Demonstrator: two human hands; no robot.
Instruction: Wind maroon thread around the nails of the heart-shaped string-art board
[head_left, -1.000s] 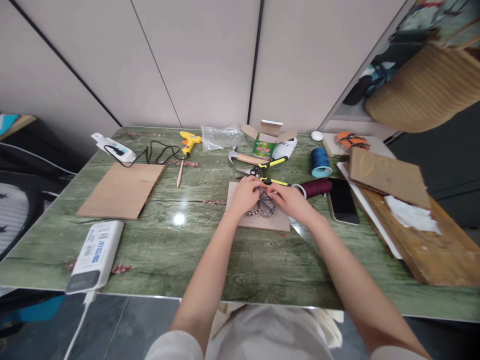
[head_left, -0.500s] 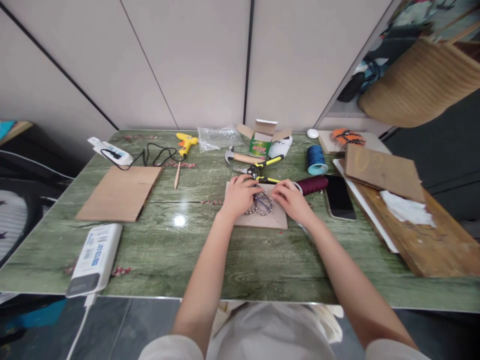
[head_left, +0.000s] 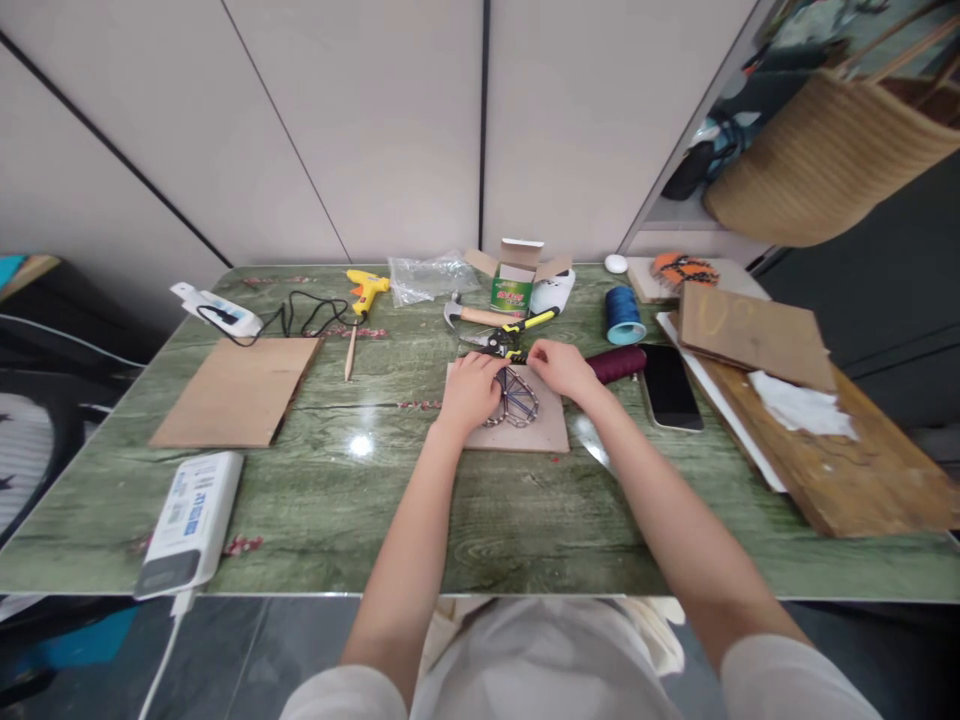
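A small pale board [head_left: 553, 432] lies on the table, bearing a ring of nails with dark blue thread [head_left: 517, 397] strung across it. My left hand [head_left: 474, 390] rests over the board's left side, fingers stretched out and laid at the nails, covering part of the ring. Over the board's upper right corner, my right hand [head_left: 561, 368] is closed in a pinch; whatever lies between its fingertips is too small to make out. Just beyond both hands are yellow-and-black pliers [head_left: 534, 322]. A maroon thread spool [head_left: 619, 364] lies right of my right hand.
Behind the pliers are a hammer [head_left: 484, 316] and a green box [head_left: 512, 292]. A blue thread spool [head_left: 624, 315], phone [head_left: 673, 388] and wooden boards [head_left: 862, 465] are rightward. Leftward are a glue gun [head_left: 366, 290], wooden stick [head_left: 351, 354], cardboard [head_left: 236, 392] and power bank [head_left: 191, 520].
My right hand has moved up and left, from the board's right edge to its upper right corner. The left hand stays on the board. The whole view has shifted slightly.
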